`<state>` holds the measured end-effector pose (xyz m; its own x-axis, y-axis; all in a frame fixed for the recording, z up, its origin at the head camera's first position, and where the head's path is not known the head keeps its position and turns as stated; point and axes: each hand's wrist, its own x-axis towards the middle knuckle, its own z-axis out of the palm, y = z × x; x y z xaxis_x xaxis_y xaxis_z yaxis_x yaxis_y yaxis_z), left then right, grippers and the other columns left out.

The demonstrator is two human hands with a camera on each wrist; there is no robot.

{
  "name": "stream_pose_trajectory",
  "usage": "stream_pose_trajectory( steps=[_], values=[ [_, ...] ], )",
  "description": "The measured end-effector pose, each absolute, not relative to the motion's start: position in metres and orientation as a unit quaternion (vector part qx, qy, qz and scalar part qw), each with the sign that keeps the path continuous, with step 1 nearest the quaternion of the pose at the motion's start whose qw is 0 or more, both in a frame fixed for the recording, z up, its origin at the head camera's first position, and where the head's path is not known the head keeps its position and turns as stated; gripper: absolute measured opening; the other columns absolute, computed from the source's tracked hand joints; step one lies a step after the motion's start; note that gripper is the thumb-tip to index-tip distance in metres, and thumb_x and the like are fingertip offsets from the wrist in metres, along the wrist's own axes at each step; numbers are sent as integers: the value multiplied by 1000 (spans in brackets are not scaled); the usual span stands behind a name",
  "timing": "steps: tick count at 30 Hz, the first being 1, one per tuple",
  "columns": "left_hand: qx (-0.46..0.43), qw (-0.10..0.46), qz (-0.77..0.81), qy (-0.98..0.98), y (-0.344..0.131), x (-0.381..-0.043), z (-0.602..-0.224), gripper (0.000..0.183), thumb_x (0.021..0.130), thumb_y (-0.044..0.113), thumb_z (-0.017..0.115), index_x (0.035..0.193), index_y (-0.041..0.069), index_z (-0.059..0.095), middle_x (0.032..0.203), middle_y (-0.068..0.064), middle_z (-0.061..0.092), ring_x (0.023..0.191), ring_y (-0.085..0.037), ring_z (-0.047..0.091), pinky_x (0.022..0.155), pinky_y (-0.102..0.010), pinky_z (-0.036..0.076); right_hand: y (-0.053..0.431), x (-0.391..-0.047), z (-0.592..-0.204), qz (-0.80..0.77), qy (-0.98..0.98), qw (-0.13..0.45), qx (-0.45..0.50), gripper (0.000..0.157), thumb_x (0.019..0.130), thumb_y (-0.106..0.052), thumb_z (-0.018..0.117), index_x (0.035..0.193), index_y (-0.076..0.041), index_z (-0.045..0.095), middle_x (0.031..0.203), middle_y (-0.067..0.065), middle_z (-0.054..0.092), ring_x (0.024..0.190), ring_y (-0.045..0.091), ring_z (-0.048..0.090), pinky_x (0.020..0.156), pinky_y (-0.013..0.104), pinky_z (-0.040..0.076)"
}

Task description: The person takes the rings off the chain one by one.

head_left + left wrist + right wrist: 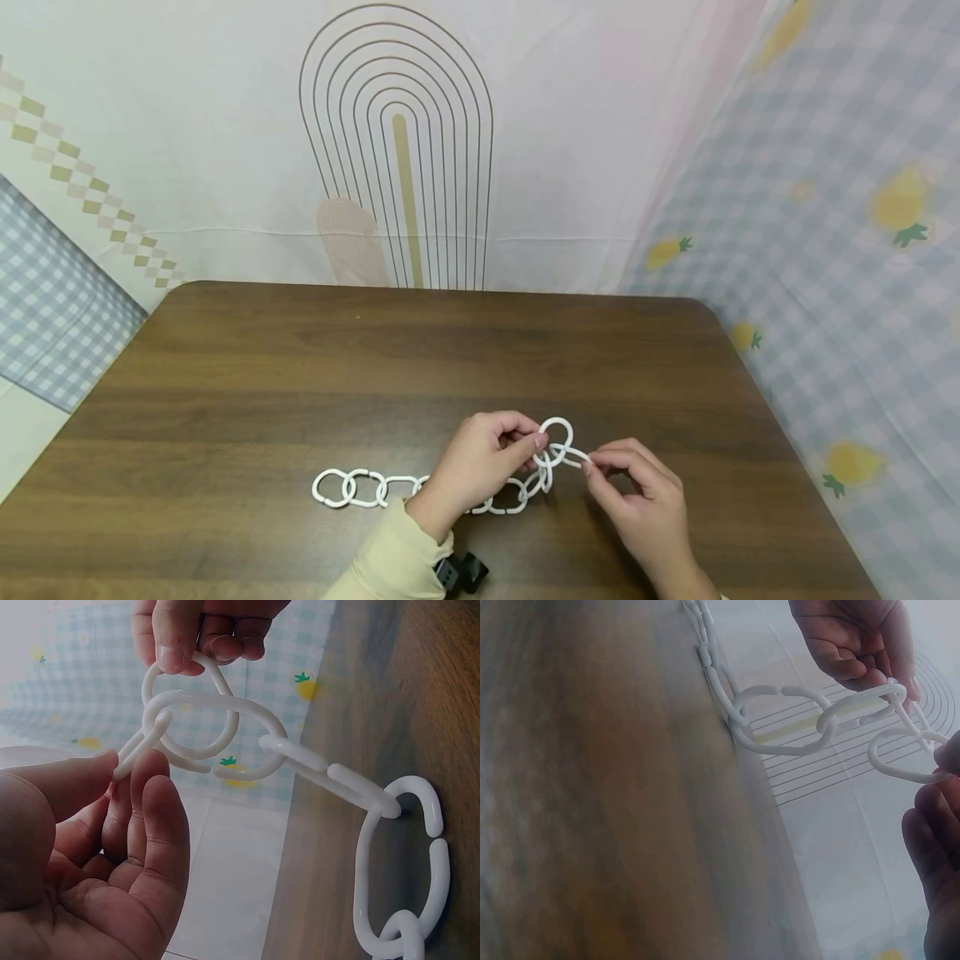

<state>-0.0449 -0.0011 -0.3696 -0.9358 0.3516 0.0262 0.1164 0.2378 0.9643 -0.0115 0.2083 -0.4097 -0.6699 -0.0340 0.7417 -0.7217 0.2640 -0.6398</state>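
A chain of white plastic links (361,877) runs across the table and rises at its right end to both hands. Thumb and fingers of my left hand (487,454) pinch one raised link (148,744) at the chain's end. Just to the right, my right hand (647,504) pinches another white link (900,777) between thumb and index finger. Those two links cross close together in the head view. Some links have a small gap in their loop. Part of the chain on the table is hidden behind my left wrist.
The brown wooden table (300,350) has rounded far corners. Behind it hangs a pale cloth with arch lines (570,125); a checked cloth with pineapples (825,333) hangs at the right. A small black device (461,573) sits at my left wrist.
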Motion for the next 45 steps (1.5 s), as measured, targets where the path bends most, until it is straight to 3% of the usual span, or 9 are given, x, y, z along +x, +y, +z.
stream_pose_trajectory(
  steps=[7, 15, 23, 33, 40, 45],
  values=[
    [152, 96, 598, 781, -1, -44, -369, 12, 96, 16, 68, 93, 7, 75, 74, -5, 71, 63, -5, 64, 58, -21, 52, 209, -12, -410, 551, -728, 314, 261, 34, 63, 29, 70, 85, 2, 72, 81, 12, 66, 74, 9, 62, 68, 15, 51],
    [155, 96, 600, 779, -2, -45, -369, 14, 96, 16, 68, 95, 4, 75, 72, 2, 70, 63, -5, 64, 60, -21, 53, 210, -12, -411, 549, -729, 315, 262, 34, 67, 24, 74, 88, -3, 74, 82, 11, 67, 74, 9, 62, 69, 15, 51],
    [162, 94, 596, 781, -4, -46, -371, 13, 97, 17, 68, 94, 6, 75, 76, -9, 72, 66, -18, 68, 58, -21, 52, 210, -13, -414, 548, -732, 308, 264, 35, 68, 23, 74, 89, -6, 74, 83, 10, 67, 74, 9, 62, 68, 15, 52],
    [170, 94, 595, 780, -5, -46, -369, 16, 97, 18, 68, 94, 2, 74, 73, -1, 70, 69, -24, 69, 58, -20, 51, 211, -11, -414, 548, -737, 301, 256, 37, 66, 25, 73, 87, -6, 74, 83, 9, 67, 74, 9, 62, 68, 15, 52],
    [168, 99, 592, 782, -5, -46, -370, 17, 97, 17, 67, 96, 2, 75, 73, 2, 70, 68, -18, 68, 59, -21, 52, 210, -11, -412, 546, -739, 304, 252, 36, 67, 23, 73, 87, -7, 74, 83, 6, 67, 74, 9, 62, 68, 15, 51],
    [168, 93, 592, 783, -8, -47, -370, 17, 97, 17, 68, 96, 1, 74, 74, 0, 70, 69, -23, 69, 61, -21, 53, 209, -12, -410, 550, -730, 314, 258, 34, 64, 26, 71, 84, -1, 72, 81, 9, 67, 73, 10, 62, 68, 15, 52]
  ],
)
